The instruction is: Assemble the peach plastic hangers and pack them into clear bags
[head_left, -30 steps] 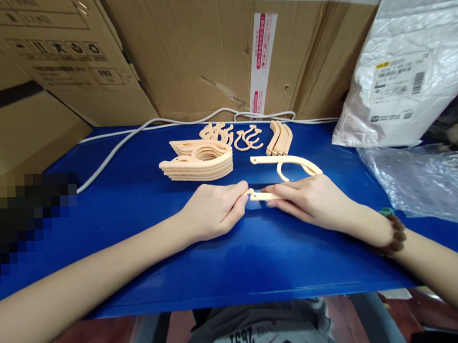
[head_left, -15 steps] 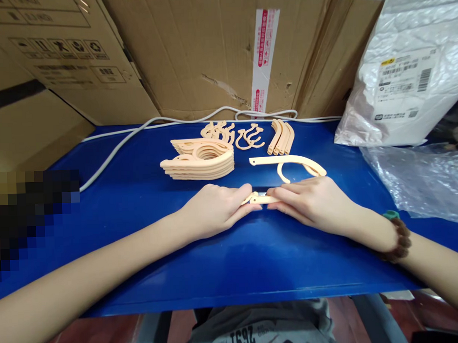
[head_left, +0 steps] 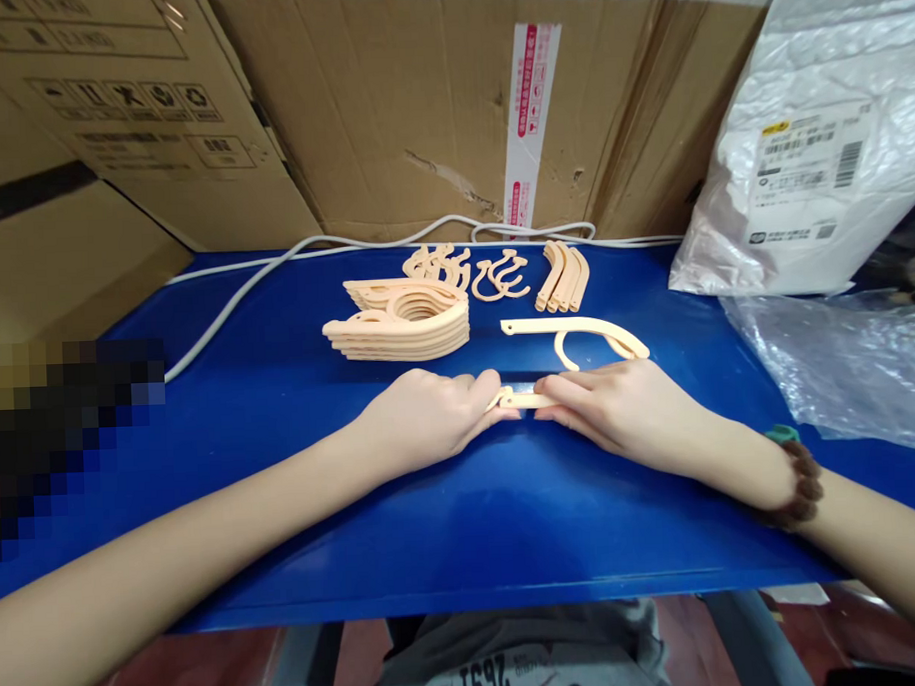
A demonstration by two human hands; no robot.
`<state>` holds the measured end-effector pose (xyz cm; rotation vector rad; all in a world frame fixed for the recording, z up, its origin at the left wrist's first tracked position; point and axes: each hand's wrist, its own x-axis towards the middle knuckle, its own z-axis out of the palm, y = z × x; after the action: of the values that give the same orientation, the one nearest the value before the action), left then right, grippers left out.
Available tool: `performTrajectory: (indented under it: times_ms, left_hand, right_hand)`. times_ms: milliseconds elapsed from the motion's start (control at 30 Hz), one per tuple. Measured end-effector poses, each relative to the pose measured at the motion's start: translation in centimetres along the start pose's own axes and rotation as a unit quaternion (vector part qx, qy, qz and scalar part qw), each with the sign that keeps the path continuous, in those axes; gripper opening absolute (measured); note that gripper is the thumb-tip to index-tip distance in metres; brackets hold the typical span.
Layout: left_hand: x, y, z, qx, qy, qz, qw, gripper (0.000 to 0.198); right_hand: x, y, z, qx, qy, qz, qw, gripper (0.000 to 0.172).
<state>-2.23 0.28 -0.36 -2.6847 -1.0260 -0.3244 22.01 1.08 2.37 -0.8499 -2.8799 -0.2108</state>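
Note:
Pinched at the end of a cream plastic arm (head_left: 527, 401) is my left hand (head_left: 430, 414), its thumb and fingers closed on a small cream piece (head_left: 495, 398) mostly covered by them. My right hand (head_left: 617, 407) grips the same arm a little further right. Behind my right knuckles a second cream arm (head_left: 547, 326) with a curved hook (head_left: 565, 351) reaches out to the left; together these look like a folding clothes hanger, though the joint is hidden by my hand. A stack of similar folded hangers (head_left: 397, 335) lies just beyond my left hand.
Loose hooks (head_left: 504, 276), more small cream parts (head_left: 436, 266) and curved arms (head_left: 562, 277) lie at the back of the blue table (head_left: 435, 544). A white cable (head_left: 224, 331) runs behind them. Cardboard boxes (head_left: 389, 105), a white parcel (head_left: 797, 171) and clear plastic (head_left: 840, 360) border the table.
Both hands keep their grip in nearly the same place. The far arm of the hanger has tilted slightly, its right end dipping a little. The view has shifted slightly.

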Motion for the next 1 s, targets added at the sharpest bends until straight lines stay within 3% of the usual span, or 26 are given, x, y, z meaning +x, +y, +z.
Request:
performTrajectory:
  times_ms: [233, 467, 767, 1000]
  left_hand:
    - [0.0, -0.2, -0.1, 0.041, 0.036, 0.019, 0.998, 0.050]
    - [0.0, -0.3, -0.3, 0.042, 0.026, 0.025, 0.998, 0.052]
    - [-0.1, -0.1, -0.7, 0.079, 0.048, 0.048, 0.995, 0.043]
    - [-0.1, 0.3, -1.3, 0.123, 0.069, 0.073, 0.987, 0.041]
  right_hand:
    - [0.0, -0.1, 0.0, -0.014, 0.007, 0.002, 1.000, 0.041]
    - [0.1, -0.1, 0.1, 0.006, -0.005, 0.010, 1.000, 0.045]
    - [0.2, 0.1, -0.3, 0.098, -0.063, 0.032, 0.993, 0.045]
    - [0.2, 0.2, -0.6, 0.158, -0.068, 0.024, 0.985, 0.043]
